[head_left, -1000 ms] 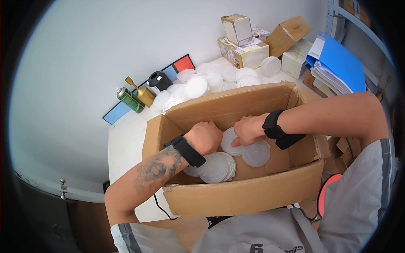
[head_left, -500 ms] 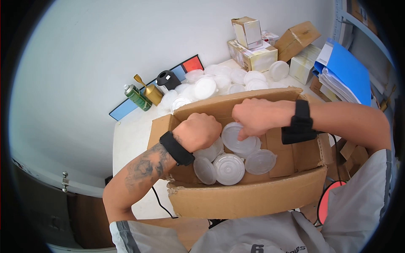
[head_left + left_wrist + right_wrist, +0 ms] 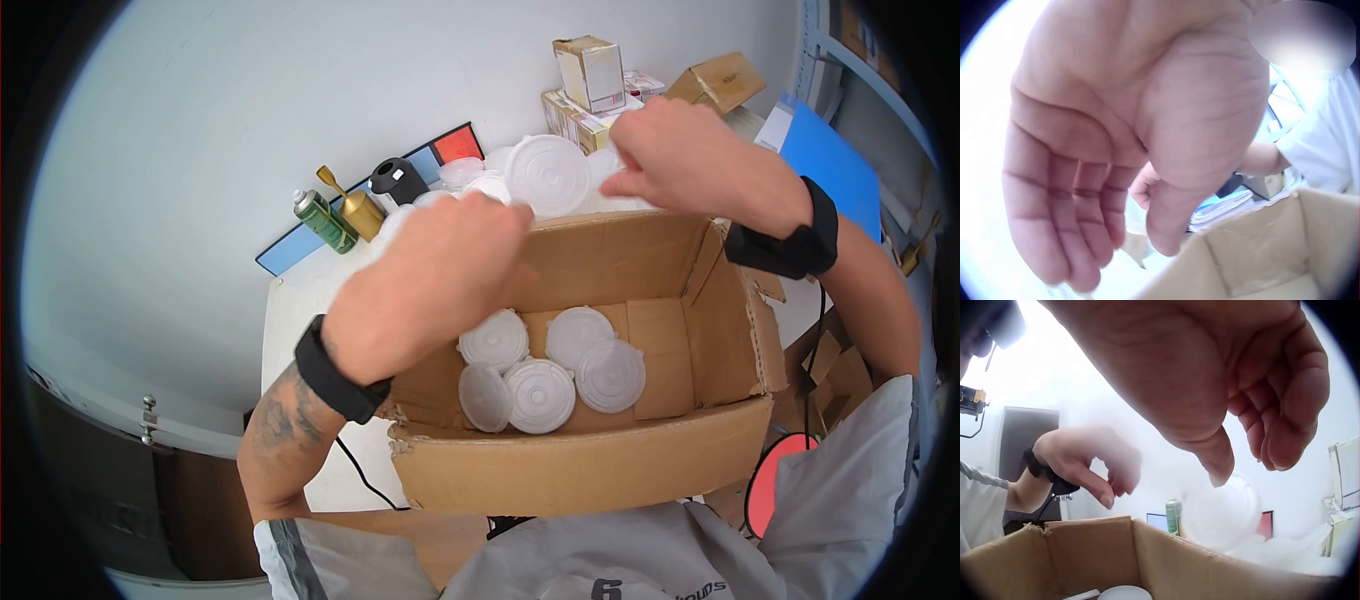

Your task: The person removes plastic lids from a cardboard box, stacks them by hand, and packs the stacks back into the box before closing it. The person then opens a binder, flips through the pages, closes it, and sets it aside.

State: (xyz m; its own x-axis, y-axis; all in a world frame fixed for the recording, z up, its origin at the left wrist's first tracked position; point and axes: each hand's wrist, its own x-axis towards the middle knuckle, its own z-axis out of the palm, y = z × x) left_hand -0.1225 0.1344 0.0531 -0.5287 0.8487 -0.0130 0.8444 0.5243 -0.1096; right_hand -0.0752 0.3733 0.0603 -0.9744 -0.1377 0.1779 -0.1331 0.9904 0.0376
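Can (image 3: pixel 324 222): standing left of the pile; we are treating it as an edge to avoid.
Left hand (image 3: pixel 425 275): hovering above the box's left side, thumb spread from loosely bent fingers, holding nothing.
Pile (image 3: pixel 485 186): lying behind the box, whose back wall is separating it from the lids inside.
Lids (image 3: pixel 540 396): we are seeing five on the box floor, the walls probably keeping them gathered.
High lid (image 3: pixel 548 175): showing above the back rim, apart from the fingers; we are not managing to tell whether it is touching the pile.
Box (image 3: pixel 580 470): opening upward, leaving reaching room; its floor is showing right of the lids.
Right hand (image 3: pixel 700 162): hanging near the back rim, thumb and bent fingers parted, holding nothing.
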